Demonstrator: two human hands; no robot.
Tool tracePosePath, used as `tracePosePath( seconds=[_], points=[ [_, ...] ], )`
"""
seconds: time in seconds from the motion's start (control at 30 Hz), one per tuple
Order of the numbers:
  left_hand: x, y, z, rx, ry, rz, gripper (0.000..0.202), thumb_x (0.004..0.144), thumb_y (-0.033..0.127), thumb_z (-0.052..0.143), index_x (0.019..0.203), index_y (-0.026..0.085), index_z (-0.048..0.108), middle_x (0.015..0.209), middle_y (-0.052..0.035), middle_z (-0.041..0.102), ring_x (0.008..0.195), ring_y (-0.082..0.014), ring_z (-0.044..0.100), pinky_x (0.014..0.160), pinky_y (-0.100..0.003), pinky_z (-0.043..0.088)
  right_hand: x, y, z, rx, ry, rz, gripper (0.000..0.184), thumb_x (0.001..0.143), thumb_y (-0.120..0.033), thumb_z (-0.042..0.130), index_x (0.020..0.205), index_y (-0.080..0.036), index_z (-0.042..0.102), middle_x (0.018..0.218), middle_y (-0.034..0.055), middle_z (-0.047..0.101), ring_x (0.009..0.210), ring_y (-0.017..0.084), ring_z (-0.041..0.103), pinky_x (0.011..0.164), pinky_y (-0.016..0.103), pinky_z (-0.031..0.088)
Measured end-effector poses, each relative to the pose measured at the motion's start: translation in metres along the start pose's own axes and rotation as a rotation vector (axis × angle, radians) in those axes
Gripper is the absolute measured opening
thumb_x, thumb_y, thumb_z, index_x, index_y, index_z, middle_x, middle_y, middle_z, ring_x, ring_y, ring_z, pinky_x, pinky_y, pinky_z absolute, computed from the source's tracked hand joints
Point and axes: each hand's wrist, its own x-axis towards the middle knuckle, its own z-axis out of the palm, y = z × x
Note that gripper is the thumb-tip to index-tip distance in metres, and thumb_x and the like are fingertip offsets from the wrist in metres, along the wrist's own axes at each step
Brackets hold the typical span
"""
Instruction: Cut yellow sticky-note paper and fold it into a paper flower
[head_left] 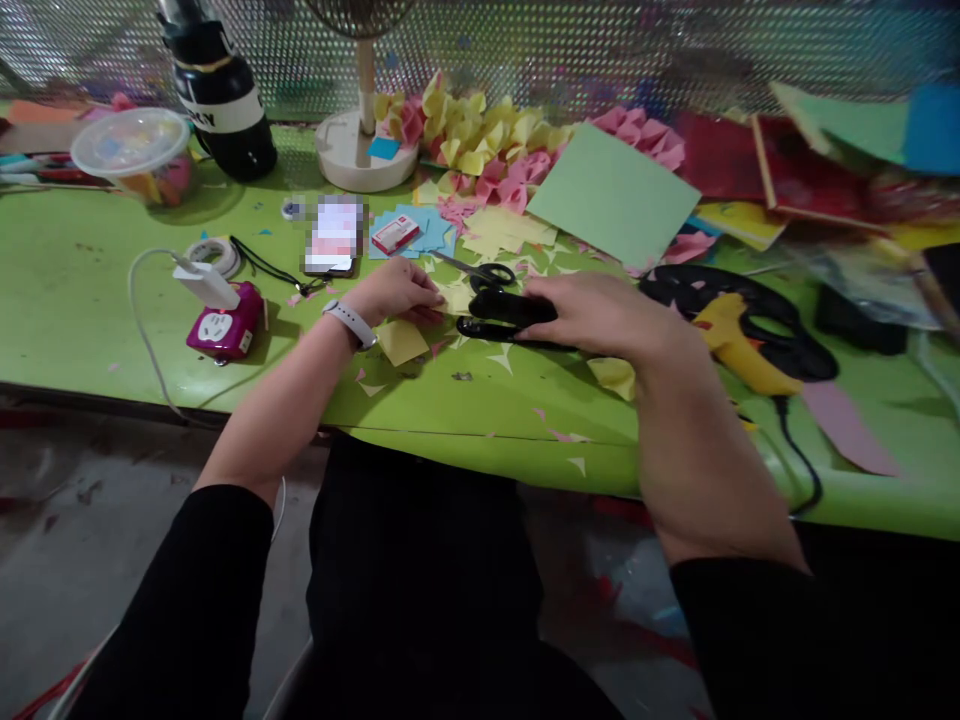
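Note:
My left hand (396,290), with a white watch on the wrist, rests curled on the green table (75,310), fingertips pinching small yellow paper pieces (453,296). A yellow paper square (403,342) lies just under the wrist. My right hand (600,312) lies over black-handled scissors (501,314), fingers wrapped on the handles. A second pair of scissors (484,272) lies just behind them.
Folded pink and yellow paper shapes (480,140) pile at the back by a fan base (356,150). A green sheet (611,195), yellow glue gun (739,350), pink power strip (225,325), phone (334,235), black bottle (221,95) and lidded tub (135,150) surround. Paper scraps litter the table.

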Motion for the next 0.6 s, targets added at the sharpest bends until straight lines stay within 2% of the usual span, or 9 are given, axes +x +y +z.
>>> tracePosePath(
  seconds=[0.1, 0.2, 0.37, 0.6],
  points=[
    [0.002, -0.002, 0.004, 0.034, 0.027, 0.004, 0.015, 0.073, 0.008, 0.079, 0.082, 0.012, 0.067, 0.065, -0.0089, 0.069, 0.087, -0.0258, 0.074, 0.094, -0.05, 0.058, 0.0, 0.001, -0.001, -0.014, -0.007, 0.003, 0.024, 0.087, -0.05, 0.065, 0.098, -0.029, 0.066, 0.094, 0.0105, 0.071, 0.082, 0.032, 0.065, 0.063, 0.042, 0.044],
    [0.001, -0.003, 0.007, 0.053, 0.035, 0.034, 0.015, 0.074, 0.01, 0.08, 0.081, 0.012, 0.067, 0.063, -0.0075, 0.069, 0.085, -0.0234, 0.073, 0.095, -0.047, 0.058, 0.0, -0.002, -0.003, -0.023, -0.011, 0.004, 0.024, 0.087, -0.05, 0.064, 0.1, -0.029, 0.066, 0.095, 0.0111, 0.071, 0.085, 0.033, 0.065, 0.065, 0.043, 0.045],
    [0.001, -0.008, 0.013, 0.031, 0.022, 0.086, 0.014, 0.074, 0.011, 0.08, 0.08, 0.013, 0.068, 0.062, -0.005, 0.066, 0.085, -0.0223, 0.073, 0.089, -0.043, 0.06, 0.0, -0.004, -0.006, 0.01, -0.035, 0.01, 0.031, 0.087, -0.057, 0.062, 0.102, -0.03, 0.067, 0.1, 0.0107, 0.072, 0.091, 0.035, 0.066, 0.067, 0.043, 0.046],
    [-0.001, -0.011, 0.022, 0.054, -0.123, 0.001, 0.014, 0.072, 0.013, 0.081, 0.072, 0.013, 0.067, 0.065, -0.004, 0.068, 0.075, -0.0196, 0.073, 0.079, -0.04, 0.061, -0.002, -0.008, -0.011, 0.005, -0.054, 0.039, 0.04, 0.083, -0.062, 0.067, 0.106, -0.03, 0.068, 0.104, 0.0102, 0.073, 0.093, 0.035, 0.066, 0.07, 0.043, 0.047]
  ],
)
